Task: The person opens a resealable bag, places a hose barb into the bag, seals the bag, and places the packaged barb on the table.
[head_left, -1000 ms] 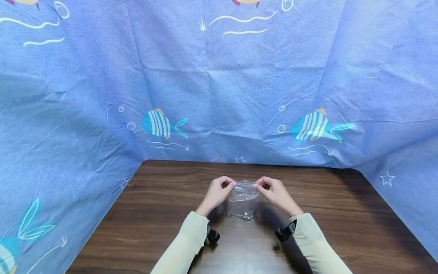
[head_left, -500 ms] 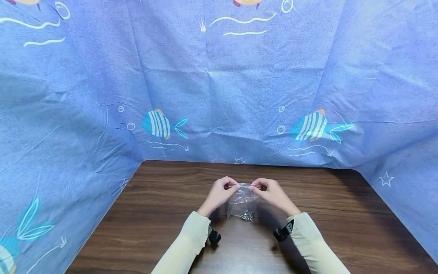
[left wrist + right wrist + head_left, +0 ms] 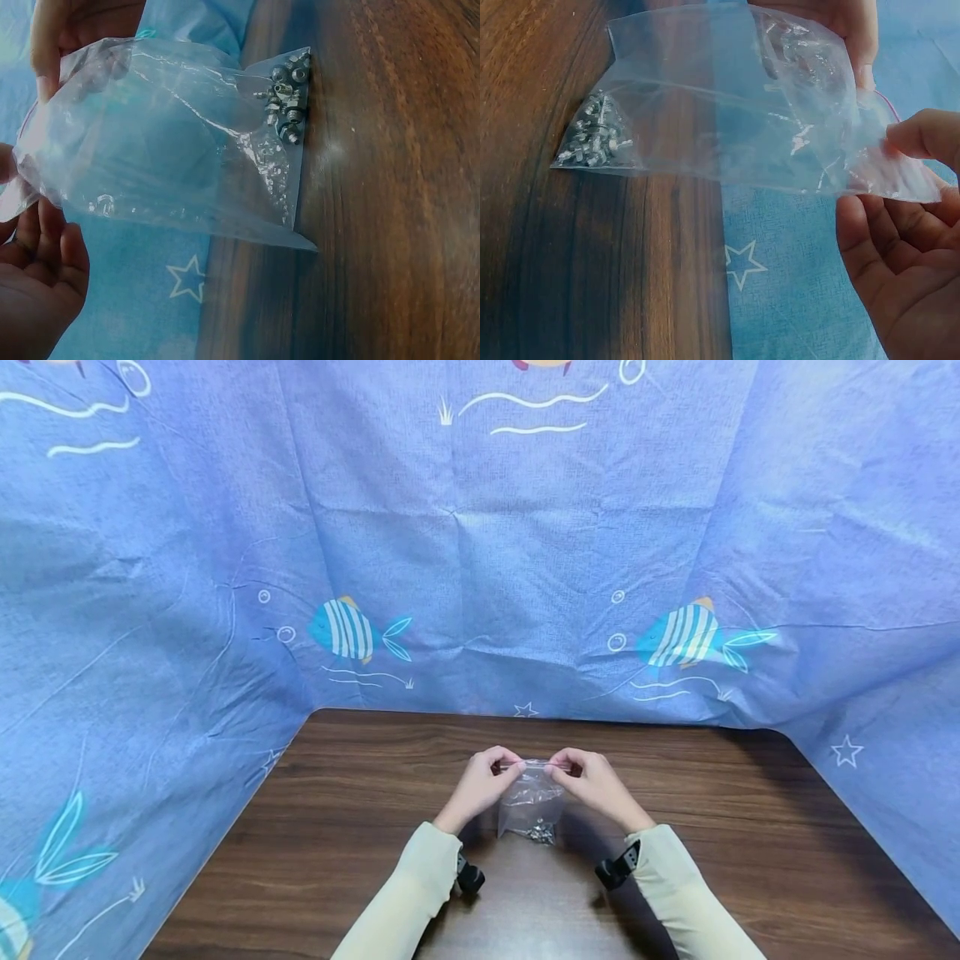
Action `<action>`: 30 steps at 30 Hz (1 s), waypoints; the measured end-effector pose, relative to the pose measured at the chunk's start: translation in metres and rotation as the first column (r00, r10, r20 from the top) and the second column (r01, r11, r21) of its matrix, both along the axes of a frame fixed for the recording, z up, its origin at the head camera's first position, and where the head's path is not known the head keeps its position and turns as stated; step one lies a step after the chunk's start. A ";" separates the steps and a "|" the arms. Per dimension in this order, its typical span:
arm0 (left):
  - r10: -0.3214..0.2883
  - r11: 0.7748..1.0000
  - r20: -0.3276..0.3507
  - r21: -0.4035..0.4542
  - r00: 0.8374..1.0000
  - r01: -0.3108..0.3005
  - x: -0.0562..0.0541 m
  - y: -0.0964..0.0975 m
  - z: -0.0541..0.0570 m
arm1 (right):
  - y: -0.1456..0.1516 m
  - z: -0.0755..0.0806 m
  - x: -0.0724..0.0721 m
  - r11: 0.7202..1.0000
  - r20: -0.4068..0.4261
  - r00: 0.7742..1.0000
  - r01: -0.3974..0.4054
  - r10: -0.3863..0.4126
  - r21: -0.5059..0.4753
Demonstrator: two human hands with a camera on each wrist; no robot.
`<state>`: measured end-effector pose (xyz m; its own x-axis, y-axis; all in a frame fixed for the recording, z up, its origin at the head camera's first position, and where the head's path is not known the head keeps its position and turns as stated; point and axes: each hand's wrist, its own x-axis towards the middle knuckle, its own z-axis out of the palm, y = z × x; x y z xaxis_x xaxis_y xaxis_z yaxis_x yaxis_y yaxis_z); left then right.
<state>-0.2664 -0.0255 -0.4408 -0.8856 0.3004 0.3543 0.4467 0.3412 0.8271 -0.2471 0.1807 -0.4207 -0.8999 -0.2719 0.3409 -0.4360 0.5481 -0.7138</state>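
A clear zip bag [image 3: 529, 810] with a thin pink line along its top hangs between my hands, its lower edge at the tabletop. Small silvery metal fittings [image 3: 289, 101] lie heaped in one bottom corner; some look threaded, but their exact kind is unclear. My left hand [image 3: 480, 782] pinches the top edge at the left between thumb and fingers. At the right part of that edge, my right hand [image 3: 598, 785] pinches the plastic the same way. In the right wrist view the heap of fittings [image 3: 596, 135] shows through the film, and the right thumb [image 3: 922, 135] presses on the strip.
The dark wood-grain table [image 3: 345, 860] spreads out around the bag. Behind it and at both sides hangs a blue cloth [image 3: 525, 568] printed with fish and stars. A small black camera [image 3: 470, 877] is strapped to each wrist.
Both hands have slid toward each other along the bag's top edge, narrowing the gap between them. Over the last half second they have hardly moved. The fittings stay in the bottom corner.
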 end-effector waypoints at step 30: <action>-0.063 0.993 -0.054 -0.107 0.997 0.057 -0.002 0.002 0.001 | -0.004 0.000 -0.004 0.996 -0.057 0.998 -0.010 0.015 0.087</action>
